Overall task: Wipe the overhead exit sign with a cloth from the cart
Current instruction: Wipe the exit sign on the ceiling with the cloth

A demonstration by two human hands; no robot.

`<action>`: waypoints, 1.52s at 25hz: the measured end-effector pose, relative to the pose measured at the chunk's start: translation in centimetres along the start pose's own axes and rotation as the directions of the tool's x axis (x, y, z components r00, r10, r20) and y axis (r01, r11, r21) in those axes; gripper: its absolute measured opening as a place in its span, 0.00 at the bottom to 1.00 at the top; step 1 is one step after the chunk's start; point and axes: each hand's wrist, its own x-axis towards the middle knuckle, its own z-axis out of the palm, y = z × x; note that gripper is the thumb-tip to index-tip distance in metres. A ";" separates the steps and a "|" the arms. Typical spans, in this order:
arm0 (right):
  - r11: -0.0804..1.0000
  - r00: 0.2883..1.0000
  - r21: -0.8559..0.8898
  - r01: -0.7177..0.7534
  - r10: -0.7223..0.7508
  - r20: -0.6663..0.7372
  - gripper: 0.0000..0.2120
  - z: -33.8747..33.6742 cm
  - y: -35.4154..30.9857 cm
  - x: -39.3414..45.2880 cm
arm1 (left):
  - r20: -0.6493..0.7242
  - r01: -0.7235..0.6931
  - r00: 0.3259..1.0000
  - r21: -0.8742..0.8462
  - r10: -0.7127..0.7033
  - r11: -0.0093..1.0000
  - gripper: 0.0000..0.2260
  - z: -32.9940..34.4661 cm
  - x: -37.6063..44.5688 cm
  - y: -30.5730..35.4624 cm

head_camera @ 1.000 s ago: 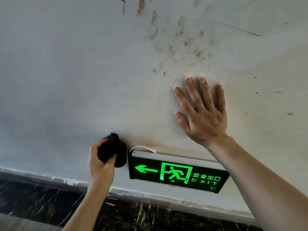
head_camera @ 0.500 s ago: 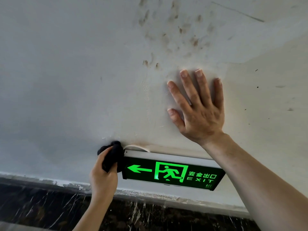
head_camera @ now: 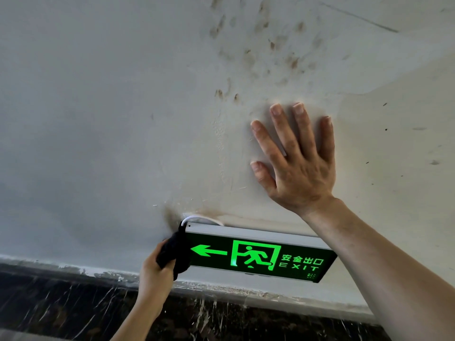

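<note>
A lit green exit sign (head_camera: 261, 254) with an arrow, a running figure and the word EXIT hangs from the white ceiling (head_camera: 98, 119). My left hand (head_camera: 154, 271) is closed around a bunched black cloth (head_camera: 173, 252), which presses against the sign's left end. My right hand (head_camera: 298, 166) lies flat on the ceiling above the sign, fingers spread and holding nothing. A white cable (head_camera: 202, 219) loops from the sign's top left corner into the ceiling.
Brown smudges (head_camera: 270, 45) mark the ceiling above my right hand, and a dark smear (head_camera: 171, 216) sits beside the sign's left corner. A dark marbled wall (head_camera: 61, 306) runs below the ceiling edge.
My left hand has slid the cloth down from the sign's top left corner along its left end, uncovering a dark smear on the ceiling. My right hand stays flat on the ceiling.
</note>
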 end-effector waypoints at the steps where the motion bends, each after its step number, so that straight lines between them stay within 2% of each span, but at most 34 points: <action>1: 1.000 1.000 0.004 -0.005 0.005 0.001 0.30 0.0 0.0 0.0 | 0.021 0.022 1.000 0.029 -0.023 0.999 0.19 -0.1 0.0 -0.4; 6: 1.000 1.000 -0.006 -0.001 0.001 -0.006 0.30 0.2 -0.1 -0.1 | 0.101 0.079 0.990 0.148 -0.095 0.986 0.15 -0.1 1.0 -2.1; 11: 1.000 1.000 -0.005 -0.002 0.002 -0.001 0.30 0.4 -0.2 -0.1 | 0.060 0.232 0.963 0.302 -0.262 0.924 0.12 0.4 1.3 -2.4; 13: 1.000 1.000 -0.003 -0.005 0.005 0.002 0.30 0.3 -0.1 -0.1 | 0.020 0.302 0.947 0.271 -0.319 0.914 0.11 0.9 0.3 -2.6; 15: 1.000 1.000 -0.007 -0.007 0.007 0.009 0.30 0.3 -0.2 0.0 | -0.079 0.332 0.943 0.133 -0.324 0.934 0.10 1.2 -1.1 -2.4; 17: 1.000 1.000 0.003 -0.008 0.008 0.017 0.30 0.3 -0.1 0.0 | -0.230 0.286 0.931 -0.019 -0.283 0.958 0.10 1.7 -2.5 -1.7; 19: 1.000 1.000 0.014 -0.010 0.009 0.019 0.30 0.2 -0.1 -0.1 | -0.355 0.186 0.912 -0.085 -0.204 0.979 0.12 2.3 -3.7 -0.4; 23: 1.000 1.000 0.023 -0.015 0.014 0.022 0.29 0.2 -0.1 0.0 | -0.454 -0.036 0.891 -0.059 0.005 0.998 0.18 3.6 -4.7 2.5; 25: 0.999 1.000 0.030 -0.013 0.013 0.025 0.29 0.2 -0.1 0.0 | -0.447 -0.093 0.892 -0.044 0.064 0.995 0.17 4.4 -4.6 3.5; 31: 0.999 1.000 0.046 -0.017 0.017 0.008 0.29 0.2 -0.2 0.0 | -0.413 -0.134 0.904 -0.020 0.114 0.991 0.15 7.5 -5.0 4.6; 36: 0.998 1.000 0.063 -0.014 0.013 0.012 0.28 0.1 -0.1 0.0 | -0.304 -0.321 0.888 0.130 0.346 0.938 0.19 11.6 -7.0 4.2; 38: 0.998 1.000 0.062 -0.016 0.016 0.008 0.28 0.1 -0.2 0.0 | -0.269 -0.362 0.880 0.152 0.391 0.920 0.21 12.5 -7.3 4.1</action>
